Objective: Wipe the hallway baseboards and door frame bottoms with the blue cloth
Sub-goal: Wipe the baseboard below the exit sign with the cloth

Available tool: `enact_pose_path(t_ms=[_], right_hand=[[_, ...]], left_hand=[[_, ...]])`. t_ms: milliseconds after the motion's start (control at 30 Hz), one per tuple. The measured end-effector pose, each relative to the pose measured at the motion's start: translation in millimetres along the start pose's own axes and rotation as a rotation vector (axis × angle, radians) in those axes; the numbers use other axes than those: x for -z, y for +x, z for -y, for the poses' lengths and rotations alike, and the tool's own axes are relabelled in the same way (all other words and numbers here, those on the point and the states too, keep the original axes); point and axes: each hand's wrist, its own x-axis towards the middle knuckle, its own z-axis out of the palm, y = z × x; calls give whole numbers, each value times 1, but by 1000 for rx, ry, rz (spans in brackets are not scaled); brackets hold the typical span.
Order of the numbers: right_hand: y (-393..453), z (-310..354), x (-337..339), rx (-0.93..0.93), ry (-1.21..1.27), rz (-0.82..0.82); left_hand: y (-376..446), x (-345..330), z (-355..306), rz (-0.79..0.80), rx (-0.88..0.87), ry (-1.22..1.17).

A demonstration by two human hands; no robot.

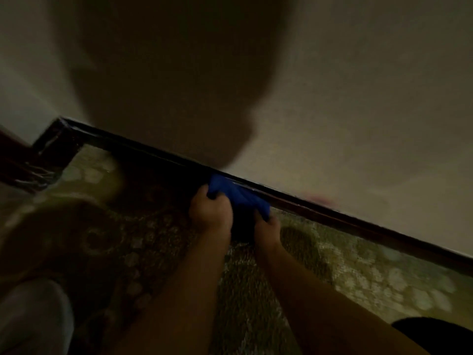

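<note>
A blue cloth (238, 194) lies against the dark wooden baseboard (332, 216), which runs diagonally from upper left to lower right under a pale wall. My left hand (211, 213) grips the cloth's left end. My right hand (266, 228) grips its right end, just below the baseboard. Both hands sit close together over the floor. The scene is dim and blurred, and the part of the cloth between the hands is in shadow.
A patterned green and cream carpet (358, 272) covers the floor. The baseboard turns a corner (58, 129) at the far left beside dark wood trim (23, 165). A large shadow (163, 80) falls on the wall. A pale rounded shape (33, 316), maybe my knee, is at the lower left.
</note>
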Motion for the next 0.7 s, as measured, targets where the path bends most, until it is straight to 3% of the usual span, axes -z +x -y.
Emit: enact_pose_path(t_ms=[133,300,400,533,700], right_hand=[[9,-11,0,13,36,47],[7,-11,10,-11,191,157],[8,-10,15,-26,190,158],[7,-11,17,-14,199,151],[3,-9,22,-86,395,221]], left_hand=[[-9,-14,9,-53,-157,266],[-29,-20,15,99,-641,578],[-21,-14,9,105,-574,484],[-14,-11,2,-66,-389,377],[-49,-32,10,71,-646,617]])
